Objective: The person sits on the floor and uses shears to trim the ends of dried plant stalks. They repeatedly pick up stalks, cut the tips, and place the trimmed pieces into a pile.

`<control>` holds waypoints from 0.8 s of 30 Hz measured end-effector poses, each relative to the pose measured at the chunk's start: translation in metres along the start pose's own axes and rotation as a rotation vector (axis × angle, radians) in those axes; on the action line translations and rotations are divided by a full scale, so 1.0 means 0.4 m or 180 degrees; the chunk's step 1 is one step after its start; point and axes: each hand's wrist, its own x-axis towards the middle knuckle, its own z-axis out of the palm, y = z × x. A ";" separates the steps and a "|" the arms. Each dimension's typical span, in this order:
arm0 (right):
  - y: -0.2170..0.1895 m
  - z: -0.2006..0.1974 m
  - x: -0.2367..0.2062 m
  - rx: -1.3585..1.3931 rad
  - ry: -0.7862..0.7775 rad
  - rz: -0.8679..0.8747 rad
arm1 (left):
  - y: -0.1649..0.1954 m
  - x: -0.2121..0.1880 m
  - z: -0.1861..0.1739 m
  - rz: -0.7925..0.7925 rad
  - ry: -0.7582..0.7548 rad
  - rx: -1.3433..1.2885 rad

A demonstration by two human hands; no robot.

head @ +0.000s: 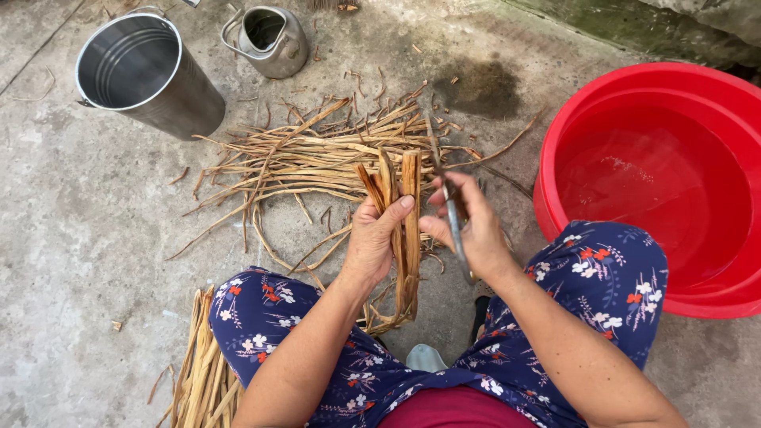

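Dried plant strips [400, 214] are standing upright in the left hand [372, 242], gripped just in front of the scattered strip pile [317, 158]. Right hand [474, 230] is closing around a knife [452, 214] beside them, near the red basin [666, 182].

we hold a bunch of dried stalks [404, 230] upright in our left hand [374, 242], thumb pressed across them. our right hand [474, 230] grips a knife [449, 202], its blade just beside the stalks. more stalks lie in a loose pile [317, 158] on the concrete floor [79, 238] ahead, another bundle [202, 372] by our left knee. a steel bucket [147, 71] and kettle [269, 40] stand beyond (both look empty), a red basin [658, 174] of water at right.
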 end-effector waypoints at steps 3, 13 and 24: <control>0.001 0.020 -0.015 -0.0332 -0.0123 0.0219 | 0.006 0.001 0.004 0.0045 -0.0005 -0.0127; -0.016 0.038 -0.016 -0.0431 -0.0107 0.0119 | -0.001 -0.003 0.014 0.0153 -0.0042 -0.0190; 0.013 0.057 -0.018 -0.0152 0.0194 0.0253 | 0.005 -0.004 0.019 0.0267 0.0025 -0.0076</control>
